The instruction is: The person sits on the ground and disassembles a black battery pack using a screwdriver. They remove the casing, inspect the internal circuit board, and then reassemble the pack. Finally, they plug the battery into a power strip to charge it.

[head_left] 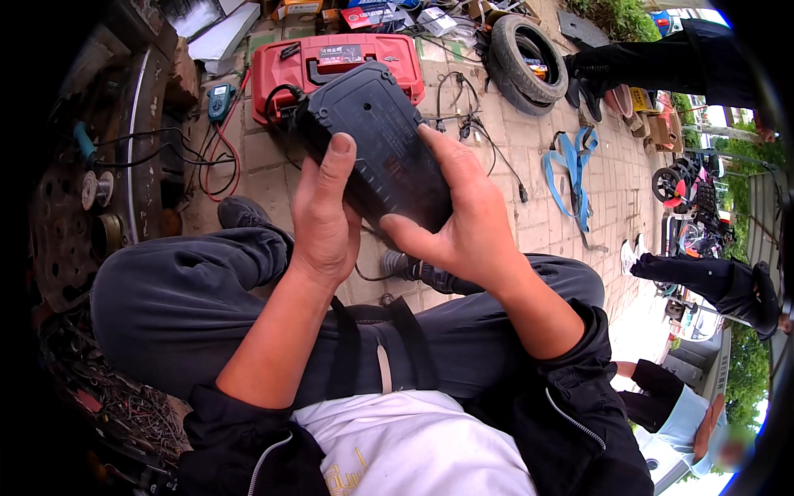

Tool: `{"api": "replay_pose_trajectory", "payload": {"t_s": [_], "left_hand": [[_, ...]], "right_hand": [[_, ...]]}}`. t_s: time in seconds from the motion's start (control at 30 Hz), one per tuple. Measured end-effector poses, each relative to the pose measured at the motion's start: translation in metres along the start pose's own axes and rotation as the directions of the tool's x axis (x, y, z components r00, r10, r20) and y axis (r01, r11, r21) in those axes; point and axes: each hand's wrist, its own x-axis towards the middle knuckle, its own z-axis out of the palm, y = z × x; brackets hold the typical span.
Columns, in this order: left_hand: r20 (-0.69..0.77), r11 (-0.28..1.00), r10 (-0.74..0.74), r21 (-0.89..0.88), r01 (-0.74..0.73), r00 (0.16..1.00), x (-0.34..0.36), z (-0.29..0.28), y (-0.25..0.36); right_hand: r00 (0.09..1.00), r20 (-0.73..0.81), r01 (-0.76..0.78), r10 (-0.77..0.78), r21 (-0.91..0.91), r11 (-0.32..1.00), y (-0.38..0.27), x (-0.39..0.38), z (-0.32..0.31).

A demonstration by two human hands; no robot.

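Clasping a black box (389,140) between them, the left hand (324,219) and right hand (473,219) support it; it looks closed, but what work remains, I can't tell.

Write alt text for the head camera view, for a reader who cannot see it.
The wearer's left hand and right hand hold a black box-shaped device between them. Beyond it, a red case lies on block paving, with tyres and a loose blue strap to the right.
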Motion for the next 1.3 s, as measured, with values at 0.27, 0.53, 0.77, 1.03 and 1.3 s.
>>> {"api": "replay_pose_trajectory", "payload": {"t_s": [0.27, 0.53, 0.77, 1.03, 1.3], "left_hand": [[0.004, 0.997, 0.067, -0.044, -0.066, 0.998, -0.005, 0.000, -0.001], [-0.030, 0.983, 0.178, 0.062, -0.176, 0.984, -0.014, 0.008, 0.001], [0.046, 0.964, 0.258, 0.054, -0.261, 0.965, -0.018, 0.012, 0.007], [-0.051, 0.983, 0.174, -0.046, -0.176, 0.984, -0.011, 0.001, 0.002], [-0.024, 0.985, 0.167, 0.036, -0.166, 0.986, -0.011, 0.005, 0.002]], "right_hand": [[1.000, 0.000, 0.024, -0.024, 0.023, 0.999, 0.000, -0.003, 0.002], [0.987, -0.121, 0.107, -0.105, 0.008, 0.994, -0.001, -0.010, 0.008], [0.965, -0.189, 0.188, -0.184, 0.008, 0.982, 0.003, -0.011, 0.006], [0.995, -0.059, 0.089, -0.086, 0.063, 0.994, -0.004, 0.003, -0.009], [0.998, -0.052, 0.038, -0.036, 0.029, 0.999, -0.010, 0.001, -0.004]]}}
